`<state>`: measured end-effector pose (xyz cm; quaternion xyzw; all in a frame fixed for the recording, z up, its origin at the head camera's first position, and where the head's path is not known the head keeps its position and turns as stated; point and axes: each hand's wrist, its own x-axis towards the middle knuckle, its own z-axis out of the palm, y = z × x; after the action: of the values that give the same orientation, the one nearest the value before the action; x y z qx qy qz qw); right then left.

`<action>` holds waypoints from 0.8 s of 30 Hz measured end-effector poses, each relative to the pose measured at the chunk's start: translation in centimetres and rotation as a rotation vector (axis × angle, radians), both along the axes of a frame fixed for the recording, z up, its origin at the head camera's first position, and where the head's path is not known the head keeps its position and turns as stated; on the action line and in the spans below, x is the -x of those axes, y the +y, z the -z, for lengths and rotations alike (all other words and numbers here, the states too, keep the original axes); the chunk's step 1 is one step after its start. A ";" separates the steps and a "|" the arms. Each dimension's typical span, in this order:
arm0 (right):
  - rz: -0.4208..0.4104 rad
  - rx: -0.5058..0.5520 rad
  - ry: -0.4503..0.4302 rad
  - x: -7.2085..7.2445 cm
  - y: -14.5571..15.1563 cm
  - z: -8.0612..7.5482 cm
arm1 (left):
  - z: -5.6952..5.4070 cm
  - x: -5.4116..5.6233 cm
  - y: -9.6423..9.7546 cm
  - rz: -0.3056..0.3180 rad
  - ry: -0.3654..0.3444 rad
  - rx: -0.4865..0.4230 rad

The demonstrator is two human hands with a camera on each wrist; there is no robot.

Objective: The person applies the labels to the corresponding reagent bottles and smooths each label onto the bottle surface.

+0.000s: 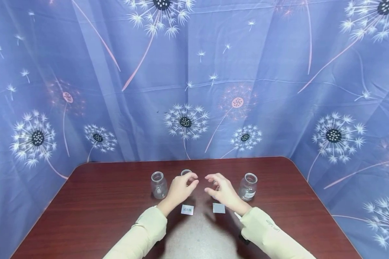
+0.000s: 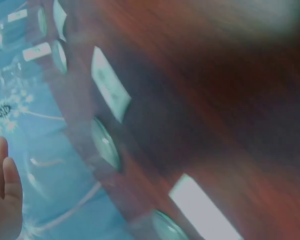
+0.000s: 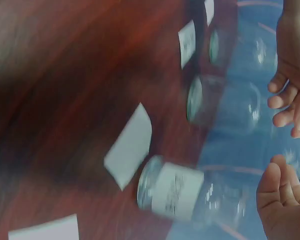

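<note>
In the head view my left hand (image 1: 180, 187) hovers over the table, fingers loosely bent and holding nothing. My right hand (image 1: 225, 192) faces it across a small gap, also holding nothing. Clear glass jars stand in a row about the hands. One jar (image 1: 159, 186) is left of the left hand, and another jar (image 1: 186, 172) is mostly hidden behind it. A third is largely covered by the right hand. A jar with a white label (image 1: 247, 187) stands to the right. Two small cards, a printed card (image 1: 187, 209) and a plain-looking card (image 1: 218, 208), lie in front.
Another white card (image 1: 238, 215) pokes out beside the right sleeve. The dark red wooden table (image 1: 100, 201) ends at a blue curtain (image 1: 188, 90) with dandelion prints, which also closes off both sides. In the right wrist view, a labelled jar (image 3: 177, 192) stands near a card (image 3: 130, 146).
</note>
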<state>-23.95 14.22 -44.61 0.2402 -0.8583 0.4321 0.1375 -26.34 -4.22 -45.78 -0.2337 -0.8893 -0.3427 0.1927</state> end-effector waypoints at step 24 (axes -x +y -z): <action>-0.144 -0.358 -0.193 -0.7 -5.1 4.8 | 5.0 -1.7 -5.2 0.111 -0.223 0.404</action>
<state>-23.27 9.15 -49.43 0.2793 -0.9111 0.3024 -0.0213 -24.62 -9.40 -50.81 -0.2769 -0.9413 -0.1915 0.0234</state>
